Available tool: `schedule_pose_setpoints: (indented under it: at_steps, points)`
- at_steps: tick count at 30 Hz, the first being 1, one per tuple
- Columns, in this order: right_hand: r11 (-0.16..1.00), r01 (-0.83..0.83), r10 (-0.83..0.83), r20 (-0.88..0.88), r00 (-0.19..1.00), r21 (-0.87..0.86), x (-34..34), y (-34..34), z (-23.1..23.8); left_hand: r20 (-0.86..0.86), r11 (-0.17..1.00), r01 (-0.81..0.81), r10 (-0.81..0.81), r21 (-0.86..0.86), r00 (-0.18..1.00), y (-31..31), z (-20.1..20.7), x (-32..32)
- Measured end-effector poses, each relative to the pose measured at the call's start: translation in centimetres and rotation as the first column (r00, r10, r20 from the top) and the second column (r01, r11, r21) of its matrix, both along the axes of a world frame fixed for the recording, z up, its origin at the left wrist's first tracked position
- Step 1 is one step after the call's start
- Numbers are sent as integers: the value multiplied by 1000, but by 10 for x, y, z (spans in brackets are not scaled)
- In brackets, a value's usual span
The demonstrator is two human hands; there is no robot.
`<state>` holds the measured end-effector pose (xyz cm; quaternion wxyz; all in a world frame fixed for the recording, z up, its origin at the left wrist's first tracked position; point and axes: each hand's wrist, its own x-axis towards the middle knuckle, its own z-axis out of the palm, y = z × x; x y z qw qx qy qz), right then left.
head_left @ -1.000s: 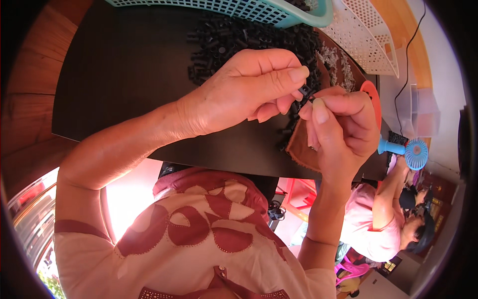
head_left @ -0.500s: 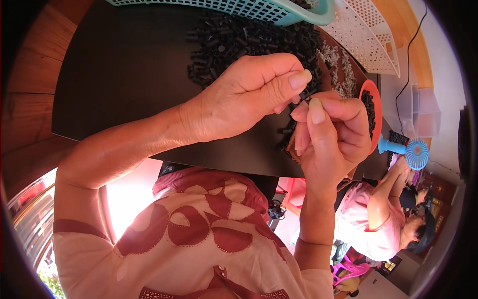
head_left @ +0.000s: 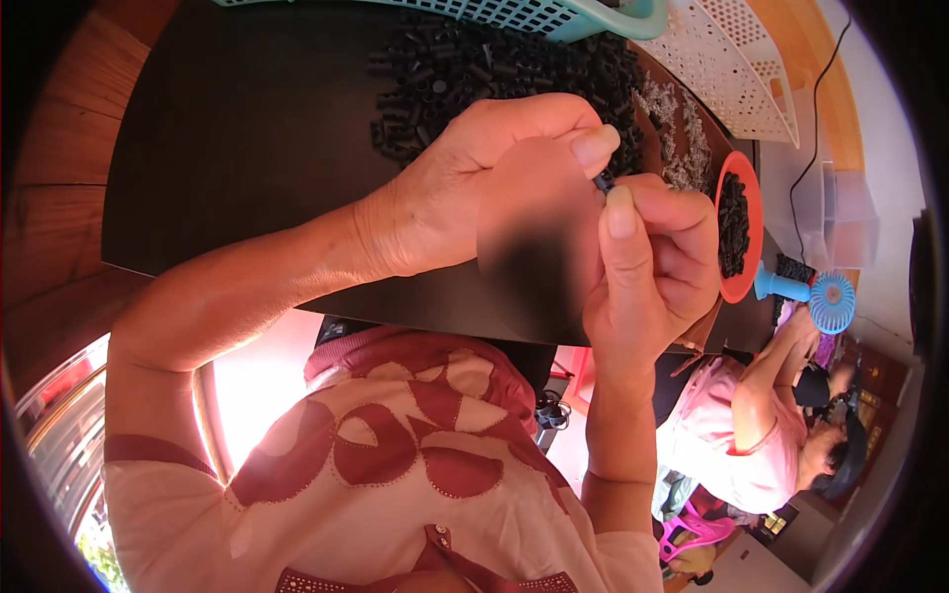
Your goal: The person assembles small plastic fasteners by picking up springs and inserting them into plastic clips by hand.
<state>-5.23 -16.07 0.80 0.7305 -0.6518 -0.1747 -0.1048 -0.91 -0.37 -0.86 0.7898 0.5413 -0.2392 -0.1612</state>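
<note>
Both hands meet above the near edge of the black table (head_left: 227,148). The left hand (head_left: 474,188) is curled, its thumb and fingers pinched on a small black part (head_left: 600,182); the right hand (head_left: 657,267) closes on the same part from below, thumb pressed up against it. Beyond them a heap of small black tubes (head_left: 474,69) spreads toward the far edge, under a teal basket (head_left: 554,15). An orange dish (head_left: 736,232) of black pieces sits by the right edge, with a blue handheld fan (head_left: 816,295) just beside it.
</note>
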Motion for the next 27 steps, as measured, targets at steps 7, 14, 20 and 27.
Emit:
schedule_pose_setpoints:
  at_steps: [7,14,20,27]
  points:
    - [969,58,-31,114,993,-241,-7,-10,-4,-43,994,86,-89,-71,995,0,2,1]
    - [985,47,-33,87,996,-166,-11,-4,-8,-162,994,98,-104,-49,981,0,6,1]
    - [941,174,-128,169,977,-292,-13,-2,-12,-116,994,61,-72,-96,991,-1,1,2]
    - [868,288,-146,347,927,-404,-11,-5,-16,20,998,55,-55,3,998,0,1,2]
